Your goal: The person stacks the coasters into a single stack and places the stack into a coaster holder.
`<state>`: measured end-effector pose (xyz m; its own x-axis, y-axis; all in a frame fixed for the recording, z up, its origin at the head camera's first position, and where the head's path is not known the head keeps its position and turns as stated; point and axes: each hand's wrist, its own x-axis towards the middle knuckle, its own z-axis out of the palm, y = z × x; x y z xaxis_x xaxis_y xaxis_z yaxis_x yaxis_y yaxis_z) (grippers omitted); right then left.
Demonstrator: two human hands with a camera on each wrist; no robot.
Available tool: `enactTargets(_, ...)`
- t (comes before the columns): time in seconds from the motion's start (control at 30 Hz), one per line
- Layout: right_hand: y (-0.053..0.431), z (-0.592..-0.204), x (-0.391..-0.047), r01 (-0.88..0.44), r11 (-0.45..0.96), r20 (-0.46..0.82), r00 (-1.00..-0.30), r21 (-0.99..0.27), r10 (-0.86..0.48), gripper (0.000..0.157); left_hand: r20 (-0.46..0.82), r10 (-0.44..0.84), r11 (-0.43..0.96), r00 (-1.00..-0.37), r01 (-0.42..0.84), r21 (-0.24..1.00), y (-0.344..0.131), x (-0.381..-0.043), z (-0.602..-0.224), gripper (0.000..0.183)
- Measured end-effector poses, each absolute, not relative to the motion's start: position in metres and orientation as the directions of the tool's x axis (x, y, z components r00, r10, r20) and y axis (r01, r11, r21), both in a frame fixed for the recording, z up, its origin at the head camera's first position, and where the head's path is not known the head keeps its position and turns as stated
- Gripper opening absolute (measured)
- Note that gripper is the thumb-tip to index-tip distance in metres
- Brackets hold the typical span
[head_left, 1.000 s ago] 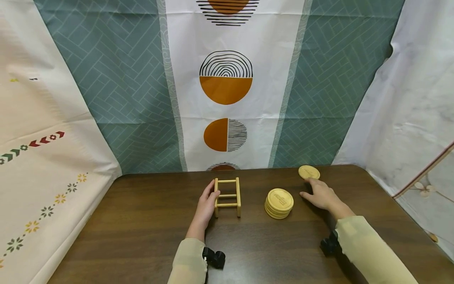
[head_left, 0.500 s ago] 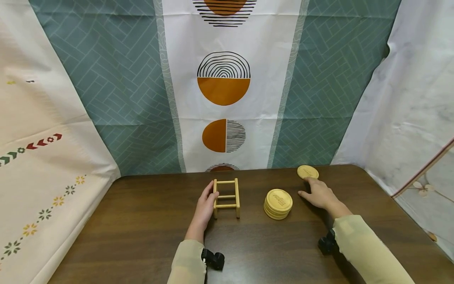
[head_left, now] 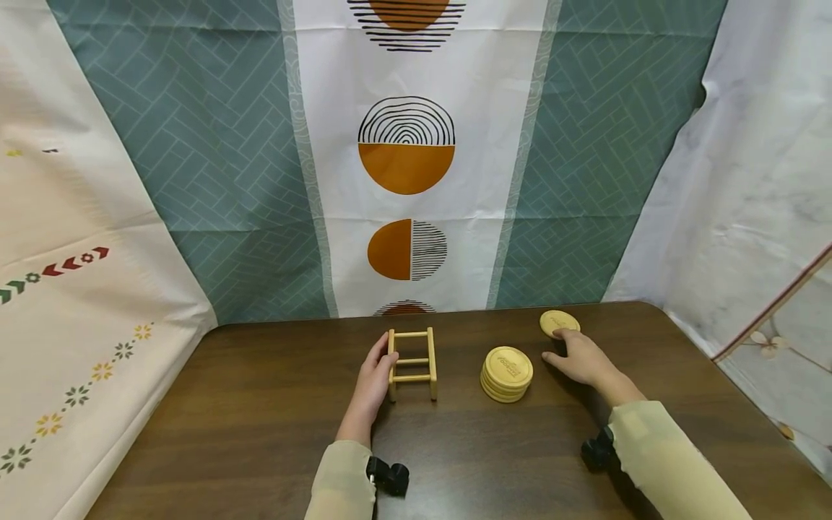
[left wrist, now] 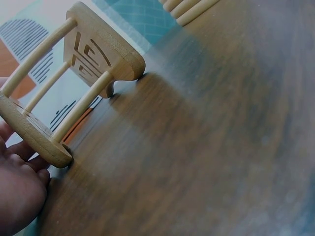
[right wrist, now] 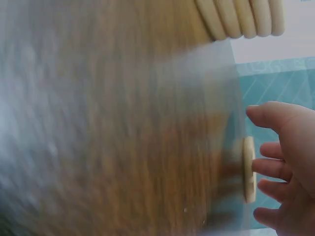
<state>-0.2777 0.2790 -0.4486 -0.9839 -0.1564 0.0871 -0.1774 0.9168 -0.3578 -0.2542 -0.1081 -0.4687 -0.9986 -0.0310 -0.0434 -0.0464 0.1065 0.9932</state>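
Note:
My left hand (head_left: 373,379) grips the left side of a small wooden coaster rack (head_left: 412,360), thumb on the near side of the panel. In the left wrist view, the rack's far panel (left wrist: 101,49) shows cut-out patterns, with round bars joining the two sides. Toward the back right, my right hand (head_left: 585,359) touches a round wooden coaster (head_left: 555,322) with its fingertips. Seen from the right wrist, the fingers meet the face of this coaster (right wrist: 249,169) while the thumb stands apart. Between both hands sits a stack of several matching coasters (head_left: 506,373).
The dark wooden table (head_left: 273,433) runs back to a green and white patterned curtain (head_left: 416,166). A cream cloth (head_left: 97,347) borders the left side, and a pale marbled cloth (head_left: 734,231) the right. Black wrist cameras sit on both sleeves.
The single coaster has slid slightly toward me under the right fingertips. My left hand and the rack keep their place; the whole view has shifted a little.

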Motion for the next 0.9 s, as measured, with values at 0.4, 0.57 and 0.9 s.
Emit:
enactTargets(0.4,0.267,-0.448,-0.264,-0.144,0.886,0.061,-0.99,-0.441,-0.13,0.061,-0.035,-0.038,0.105,-0.999,-0.039,0.994,-0.109,-0.255,-0.468,0.055)
enactTargets(0.57,0.264,-0.448,-0.257,-0.141,0.879,0.056,-0.99,-0.455,-0.129,0.06,-0.029,-0.031,0.11,-0.999,-0.032,0.993,-0.109,-0.255,-0.468,0.055)
enactTargets(0.9,0.254,-0.44,-0.234,-0.174,0.883,0.066,-0.985,-0.435,-0.162,0.059,-0.044,-0.017,0.106,-0.999,-0.046,0.993,-0.108,-0.254,-0.468,0.055)
